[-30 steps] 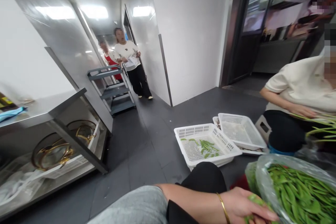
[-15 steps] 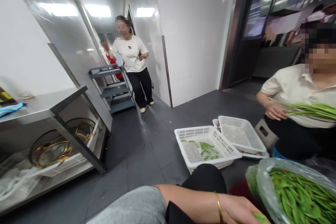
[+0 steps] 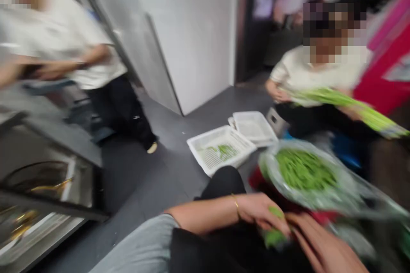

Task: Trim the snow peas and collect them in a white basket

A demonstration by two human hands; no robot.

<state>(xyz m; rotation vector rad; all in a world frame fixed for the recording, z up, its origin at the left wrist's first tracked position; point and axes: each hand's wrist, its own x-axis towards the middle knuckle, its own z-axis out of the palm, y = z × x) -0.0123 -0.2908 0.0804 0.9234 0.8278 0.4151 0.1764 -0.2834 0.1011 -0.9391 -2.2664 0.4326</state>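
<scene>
My left hand (image 3: 264,211), with a thin gold bangle on the wrist, is closed around a few flat green bean pods (image 3: 273,237) above my lap. My right hand (image 3: 323,239) comes in from the lower right, its bent fingertips meeting those of my left. Whatever it pinches is too blurred to make out. Just beyond both hands, a clear plastic bag (image 3: 272,166) stands open and full of green bean pods (image 3: 304,170). Past my knee, a white perforated basket (image 3: 208,164) on the floor has a small number of pods in it.
Another white basket (image 3: 254,126) lies behind the first. At the right a seated person (image 3: 317,76) holds long green stalks (image 3: 336,96). A standing person (image 3: 96,59) is at the left, near a metal shelf (image 3: 57,204). A white wall corner (image 3: 184,108) juts out ahead.
My view has swung right and down, bringing my right hand into sight against my left. The standing person has come much closer. The seated person's stalks now point down to the right.
</scene>
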